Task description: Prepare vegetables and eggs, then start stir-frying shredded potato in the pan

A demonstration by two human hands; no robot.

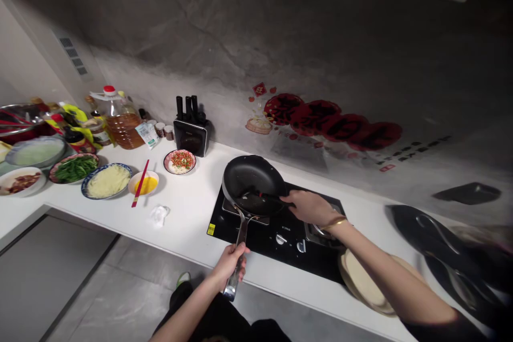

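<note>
**Hands on the pan, tool inside it**

Left hand [231, 263] is wrapped shut around the long metal handle [239, 246], near its free end, which lifts the pan [250, 181] and tips it toward the person over the hob [276, 235]. Gripping that far back keeps the fingers away from the hot bowl and gives leverage for the tilt. Right hand [308, 207], with a gold bangle at the wrist, is closed around the dark grip of a tool [266, 199] that reaches left from it into the pan's low side; the tool's working end is too dark to make out. Holding the pan tilted lets whatever is in it gather where the tool can reach.

Beyond the left hand, well apart along the white counter [188, 219], stand prepared dishes: a small bowl of yellow liquid with red chopsticks [140, 183] across it, a plate of pale shreds [107, 180], greens [74, 168], and a chopped garnish bowl [180, 161]. Farther back are an oil bottle [122, 120] and a knife block [191, 131]. Just below the right forearm lies a pale round board [364, 283]. A grey, marbled wall with red decals rises behind the counter; the floor is grey tile.
</note>
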